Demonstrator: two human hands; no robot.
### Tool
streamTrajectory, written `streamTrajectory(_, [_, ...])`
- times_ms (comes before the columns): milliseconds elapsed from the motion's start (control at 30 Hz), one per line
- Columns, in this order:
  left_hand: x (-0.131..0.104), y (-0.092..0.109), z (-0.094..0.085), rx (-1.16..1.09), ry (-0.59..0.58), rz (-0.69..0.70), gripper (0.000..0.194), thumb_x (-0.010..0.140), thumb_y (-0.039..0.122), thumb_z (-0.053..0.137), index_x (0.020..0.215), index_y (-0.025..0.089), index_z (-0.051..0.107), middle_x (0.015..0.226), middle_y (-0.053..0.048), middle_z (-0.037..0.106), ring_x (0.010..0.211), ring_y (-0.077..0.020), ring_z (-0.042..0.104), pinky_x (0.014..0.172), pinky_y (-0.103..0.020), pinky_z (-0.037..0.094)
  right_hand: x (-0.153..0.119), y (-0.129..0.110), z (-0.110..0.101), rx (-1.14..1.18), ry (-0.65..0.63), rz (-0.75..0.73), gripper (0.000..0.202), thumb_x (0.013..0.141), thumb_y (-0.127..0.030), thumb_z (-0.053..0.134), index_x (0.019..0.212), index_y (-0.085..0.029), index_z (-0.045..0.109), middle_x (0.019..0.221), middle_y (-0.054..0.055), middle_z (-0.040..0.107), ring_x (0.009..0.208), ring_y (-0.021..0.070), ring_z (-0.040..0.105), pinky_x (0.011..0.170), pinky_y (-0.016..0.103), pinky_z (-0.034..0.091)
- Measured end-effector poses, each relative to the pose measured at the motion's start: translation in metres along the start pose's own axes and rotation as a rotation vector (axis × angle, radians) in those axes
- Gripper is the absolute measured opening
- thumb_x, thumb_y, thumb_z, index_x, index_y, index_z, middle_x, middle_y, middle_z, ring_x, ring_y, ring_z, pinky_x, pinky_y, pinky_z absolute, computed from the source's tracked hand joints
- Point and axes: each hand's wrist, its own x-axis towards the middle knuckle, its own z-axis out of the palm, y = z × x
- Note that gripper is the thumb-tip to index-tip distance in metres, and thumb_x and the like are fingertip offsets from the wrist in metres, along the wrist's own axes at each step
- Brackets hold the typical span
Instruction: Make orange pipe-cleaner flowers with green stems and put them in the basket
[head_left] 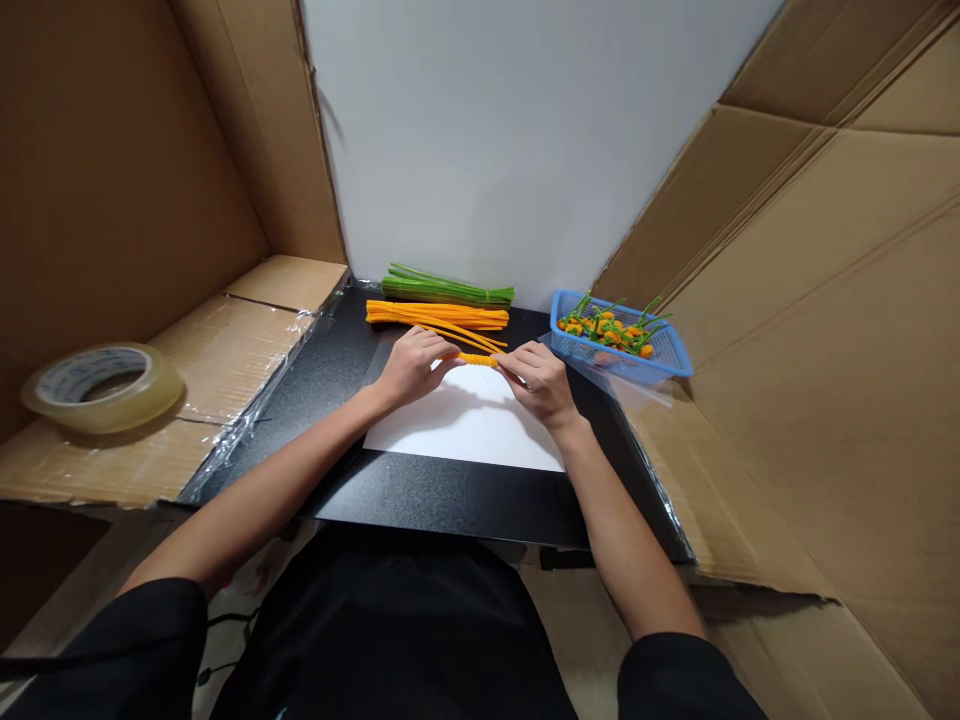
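Between my two hands stretches a coiled orange pipe cleaner [477,359], held level above a white sheet of paper [457,430]. My left hand [415,366] pinches its left end. The fingers of my right hand [541,381] are closed on the other end. Just beyond my hands lie a few loose orange pipe cleaners [472,338], beside a thick bundle of orange pipe cleaners [435,314]. Behind that is a bundle of green pipe cleaners [446,287]. The fingertips partly hide both ends of the coil.
A blue basket [667,372] at the back right holds several small orange pieces with green stems [611,328]. On the cardboard ledge at left rests a roll of clear tape [105,388]. Cardboard walls [825,330] flank the black tabletop [442,500]; a white wall [517,140] stands behind.
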Motion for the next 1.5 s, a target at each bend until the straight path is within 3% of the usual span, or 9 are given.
streamTrajectory(333, [0.004, 0.006, -0.008, 0.037, -0.102, 0.019, 0.026, 0.097, 0.036, 0.049, 0.086, 0.021, 0.067, 0.080, -0.007, 0.069, 0.074, -0.0209, 0.056, 0.078, -0.038, 0.035, 0.000, -0.002, 0.001, -0.026, -0.028, -0.029, 0.023, 0.099, -0.027, 0.052, 0.101, -0.021, 0.074, 0.079, 0.007, 0.073, 0.076, 0.0210, 0.057, 0.070, 0.037, 0.041])
streamTrajectory(633, [0.005, 0.004, -0.004, 0.172, -0.118, 0.153, 0.033, 0.100, 0.030, 0.043, 0.081, 0.016, 0.066, 0.071, -0.006, 0.066, 0.067, -0.0177, 0.055, 0.071, -0.034, 0.036, 0.000, -0.003, 0.003, -0.048, -0.045, -0.061, 0.022, 0.099, -0.025, 0.053, 0.093, -0.018, 0.073, 0.075, 0.006, 0.072, 0.073, 0.0189, 0.057, 0.069, 0.034, 0.039])
streamTrajectory(967, [0.006, -0.002, -0.003, 0.090, -0.266, 0.052, 0.028, 0.098, 0.025, 0.048, 0.087, 0.015, 0.072, 0.077, -0.006, 0.072, 0.070, -0.0178, 0.064, 0.070, -0.031, 0.040, -0.003, 0.000, 0.006, -0.045, -0.121, -0.037, 0.023, 0.098, -0.025, 0.054, 0.091, -0.018, 0.074, 0.075, 0.007, 0.072, 0.073, 0.0191, 0.056, 0.069, 0.034, 0.037])
streamTrajectory(1100, [0.005, -0.006, -0.007, 0.189, -0.296, 0.053, 0.026, 0.097, 0.032, 0.055, 0.110, 0.016, 0.070, 0.099, -0.009, 0.075, 0.089, -0.0219, 0.069, 0.079, -0.032, 0.045, -0.007, 0.008, 0.011, 0.010, -0.145, 0.064, 0.018, 0.096, -0.025, 0.058, 0.091, -0.017, 0.074, 0.078, 0.007, 0.074, 0.071, 0.0198, 0.057, 0.069, 0.033, 0.038])
streamTrajectory(1200, [0.003, -0.019, -0.011, 0.295, -0.325, 0.006, 0.041, 0.091, 0.032, 0.064, 0.128, 0.015, 0.062, 0.113, -0.013, 0.073, 0.097, -0.0248, 0.069, 0.079, -0.032, 0.047, -0.011, 0.014, 0.012, 0.013, -0.160, 0.138, 0.017, 0.094, -0.025, 0.060, 0.089, -0.018, 0.074, 0.083, 0.008, 0.076, 0.074, 0.0210, 0.059, 0.071, 0.034, 0.039])
streamTrajectory(1300, [0.001, -0.033, -0.014, 0.375, -0.369, 0.035, 0.023, 0.095, 0.026, 0.057, 0.109, 0.015, 0.071, 0.099, -0.011, 0.075, 0.089, -0.0230, 0.069, 0.077, -0.031, 0.046, -0.013, 0.018, 0.011, 0.011, -0.178, 0.181, 0.014, 0.093, -0.025, 0.062, 0.088, -0.019, 0.075, 0.083, 0.008, 0.076, 0.075, 0.0215, 0.060, 0.072, 0.034, 0.039])
streamTrajectory(1400, [0.001, -0.038, -0.015, 0.423, -0.396, 0.122, 0.025, 0.098, 0.022, 0.050, 0.088, 0.015, 0.072, 0.086, -0.008, 0.073, 0.082, -0.0210, 0.067, 0.075, -0.031, 0.045, -0.013, 0.021, 0.009, 0.011, -0.205, 0.194, 0.013, 0.092, -0.025, 0.064, 0.089, -0.018, 0.075, 0.083, 0.008, 0.076, 0.075, 0.0219, 0.061, 0.073, 0.035, 0.041])
streamTrajectory(1500, [0.001, -0.036, -0.014, 0.449, -0.406, 0.202, 0.026, 0.097, 0.024, 0.051, 0.083, 0.015, 0.070, 0.082, -0.008, 0.071, 0.080, -0.0204, 0.065, 0.073, -0.031, 0.044, -0.014, 0.023, 0.009, -0.001, -0.226, 0.199, 0.013, 0.091, -0.025, 0.065, 0.089, -0.018, 0.076, 0.083, 0.008, 0.076, 0.075, 0.0223, 0.061, 0.073, 0.035, 0.041])
